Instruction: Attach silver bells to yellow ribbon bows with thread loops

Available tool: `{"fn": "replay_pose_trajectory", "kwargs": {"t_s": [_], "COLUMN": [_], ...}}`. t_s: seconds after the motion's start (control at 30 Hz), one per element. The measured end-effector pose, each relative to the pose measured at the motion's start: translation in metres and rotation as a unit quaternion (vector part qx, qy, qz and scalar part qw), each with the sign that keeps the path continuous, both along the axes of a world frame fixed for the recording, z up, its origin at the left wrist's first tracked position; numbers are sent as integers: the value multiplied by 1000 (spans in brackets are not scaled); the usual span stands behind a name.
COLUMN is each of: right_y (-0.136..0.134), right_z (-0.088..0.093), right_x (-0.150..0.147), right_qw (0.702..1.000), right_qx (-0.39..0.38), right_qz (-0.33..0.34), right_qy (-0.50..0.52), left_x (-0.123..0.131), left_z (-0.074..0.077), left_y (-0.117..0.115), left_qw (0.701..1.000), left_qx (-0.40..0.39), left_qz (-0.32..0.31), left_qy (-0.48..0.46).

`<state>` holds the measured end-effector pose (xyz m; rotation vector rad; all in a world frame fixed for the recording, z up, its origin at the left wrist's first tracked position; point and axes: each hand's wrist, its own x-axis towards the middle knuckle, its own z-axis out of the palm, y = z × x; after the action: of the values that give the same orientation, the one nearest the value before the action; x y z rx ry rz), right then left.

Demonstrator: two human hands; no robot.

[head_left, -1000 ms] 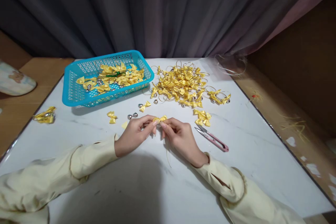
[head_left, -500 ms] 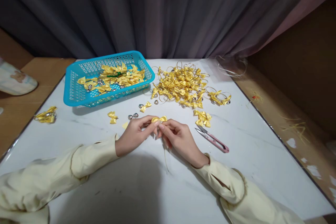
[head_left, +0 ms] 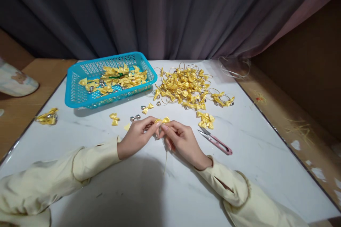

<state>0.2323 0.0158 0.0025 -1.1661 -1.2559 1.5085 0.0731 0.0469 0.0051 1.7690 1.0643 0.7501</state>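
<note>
Between my fingertips is a small yellow bow (head_left: 165, 120), with a thin cord (head_left: 166, 159) hanging below it over the white table. My left hand (head_left: 139, 135) pinches the bow from the left. From the right, my right hand (head_left: 183, 140) is closed on it with thumb and fingers together. The fingertips partly hide the bow's middle. Silver bells (head_left: 135, 117) and a loose yellow bow (head_left: 114, 119) lie to the left of my hands. Pink-handled snips (head_left: 215, 141) rest to the right, tips partly open, beside several bows (head_left: 205, 119).
A blue basket (head_left: 69, 94) at the back left holds yellow bows and bells. Behind my hands lies a heap of yellow bows on looped cords (head_left: 185, 83). Another small bunch (head_left: 48, 116) sits at the left. A curtain (head_left: 160, 14) hangs behind the table (head_left: 261, 170).
The hanging cord has swung slightly to the left. The fingers have shifted a little around the bow, covering more of its left side.
</note>
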Motion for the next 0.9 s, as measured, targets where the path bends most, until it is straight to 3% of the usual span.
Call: {"fn": "replay_pose_trajectory", "kwargs": {"t_s": [0.33,0.57,0.9], "right_y": [-2,-7,-4], "right_z": [5,8,8], "right_x": [1,4,6], "right_qw": [999,999,999], "right_qx": [8,-33,-47], "right_qz": [8,-22,-16], "right_qy": [-38,-14,-6], "left_x": [0,-3,-1], "left_z": [-3,-4,4], "left_y": [-1,5,4], "left_qw": [1000,996,1000], "left_qx": [21,-51,15], "left_qz": [17,65,1], "left_qy": [-6,-33,19]}}
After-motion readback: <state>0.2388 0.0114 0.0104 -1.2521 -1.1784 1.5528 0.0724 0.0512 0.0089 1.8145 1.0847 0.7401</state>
